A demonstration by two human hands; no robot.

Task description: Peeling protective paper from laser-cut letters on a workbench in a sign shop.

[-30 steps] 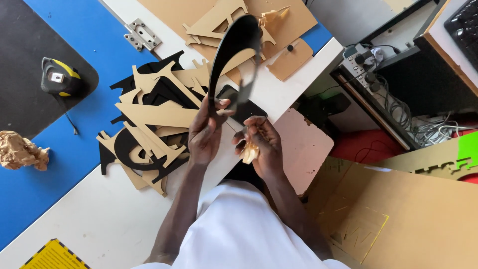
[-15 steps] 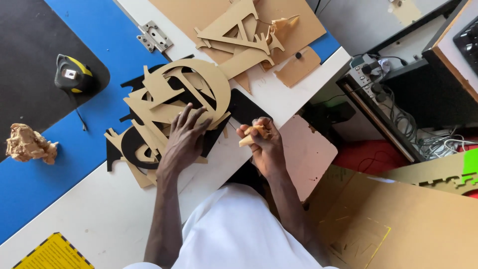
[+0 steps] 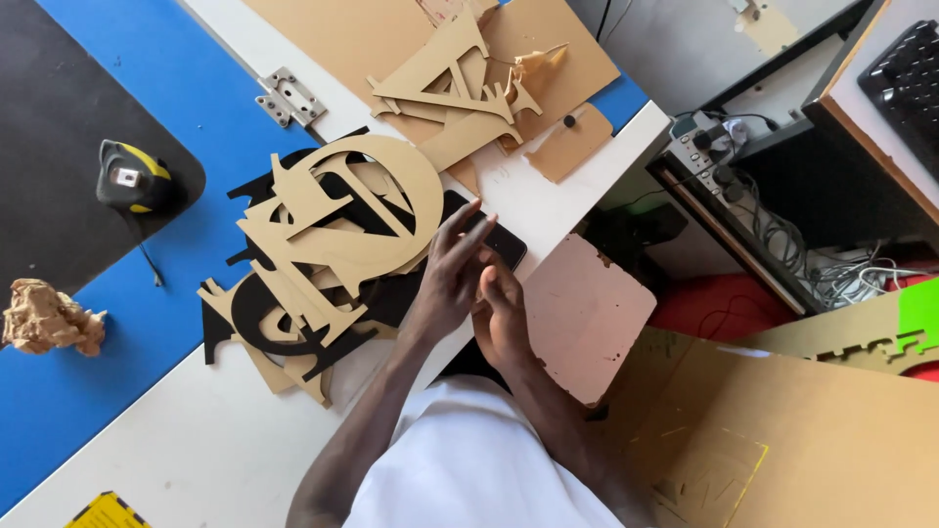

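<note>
Tabletop [image 3: 147, 430], white with a broad blue sheet [image 3: 186, 108] laid across it, is seen from above and carries everything else. Beyond the pile of cut-out letters [image 3: 323, 254], which serves as landmark, a large brown board [image 3: 381, 44] is spread, with a second, smaller heap of tan letters [image 3: 455, 83] laid on it. The pile itself is made of tan and black flat letter shapes stacked loosely, a tan round letter [image 3: 367, 210] uppermost. Just right of the pile a dark flat slab [image 3: 494, 240] is partly covered by the left hand [image 3: 452, 279], whose fingers are held straight and slightly spread over the pile's right edge. The right hand [image 3: 501, 318] is pressed against the left hand from beside it; whether anything is pinched in it cannot be told. Left of the pile lie a tape measure [image 3: 135, 178] and a crumpled paper ball [image 3: 47, 318]; above it, a metal hinge [image 3: 290, 98].
</note>
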